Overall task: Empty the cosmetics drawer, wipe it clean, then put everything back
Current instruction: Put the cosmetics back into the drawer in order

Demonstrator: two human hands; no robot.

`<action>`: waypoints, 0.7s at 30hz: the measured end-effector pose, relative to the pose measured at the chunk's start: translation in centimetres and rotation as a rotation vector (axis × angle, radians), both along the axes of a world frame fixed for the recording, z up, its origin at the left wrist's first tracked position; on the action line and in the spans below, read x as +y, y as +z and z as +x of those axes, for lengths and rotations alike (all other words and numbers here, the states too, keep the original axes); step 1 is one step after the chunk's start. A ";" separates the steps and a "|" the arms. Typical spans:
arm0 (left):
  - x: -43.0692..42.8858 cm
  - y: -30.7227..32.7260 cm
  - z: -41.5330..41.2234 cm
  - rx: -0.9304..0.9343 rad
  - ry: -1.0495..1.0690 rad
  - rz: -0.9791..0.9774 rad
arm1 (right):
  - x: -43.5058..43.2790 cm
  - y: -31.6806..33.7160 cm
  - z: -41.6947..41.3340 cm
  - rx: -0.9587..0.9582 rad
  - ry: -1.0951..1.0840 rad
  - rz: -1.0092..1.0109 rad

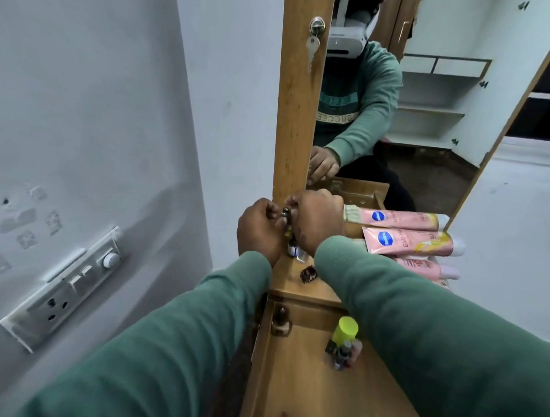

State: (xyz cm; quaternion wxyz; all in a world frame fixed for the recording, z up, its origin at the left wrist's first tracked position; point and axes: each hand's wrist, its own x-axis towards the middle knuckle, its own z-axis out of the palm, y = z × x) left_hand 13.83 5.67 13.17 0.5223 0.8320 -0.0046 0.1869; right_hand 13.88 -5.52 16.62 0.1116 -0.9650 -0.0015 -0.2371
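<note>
Closest to you, both your green sleeves [175, 345] reach forward over the open drawer [292, 390], which sits pulled out below the wooden ledge [296, 288]. The drawer holds a yellow-capped bottle [345, 328] near its right side, a cluster of little bottles [343, 355] just in front of that, and one small dark bottle [280, 319] tucked in the far left corner. On the ledge a small brown object [308, 273] lies by itself. Above it your hands are brought together, knuckles almost touching: your left hand [257, 229] and your right hand [317, 222] both have their fingers curled in, pinching a small dark item [286, 213] between them, close against the wooden mirror frame [297, 115]. A little labelled vial [294, 248] shows just under your hands; you cannot tell whether it stands on the ledge or hangs from your grip. To the right of your right hand three pink tubes [407, 220] lie stacked on their sides on the ledge, caps pointing right. Behind them the mirror [442, 120] reflects your sweatshirt, one hand and white shelving. A key [312, 50] hangs from a lock high on the frame. Off to the left, a white switch panel [68, 282] is fixed to the pale wall
</note>
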 end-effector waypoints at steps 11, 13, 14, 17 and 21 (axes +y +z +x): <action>-1.5 -0.2 0.9 0.055 -0.013 -0.013 | -0.1 -1.7 1.9 0.030 0.036 0.136; -1.2 -0.3 0.9 0.052 -0.011 0.009 | -0.1 -1.7 1.7 0.045 0.053 0.170; -1.0 -0.4 0.8 0.048 -0.009 0.027 | 0.0 -1.6 1.6 0.048 0.075 0.196; 0.2 -0.8 0.6 0.023 -0.013 0.062 | 0.1 -0.6 0.4 0.048 0.129 0.236; 2.1 0.0 -1.1 -0.037 -0.019 0.041 | 0.5 0.8 -1.8 0.054 0.154 0.258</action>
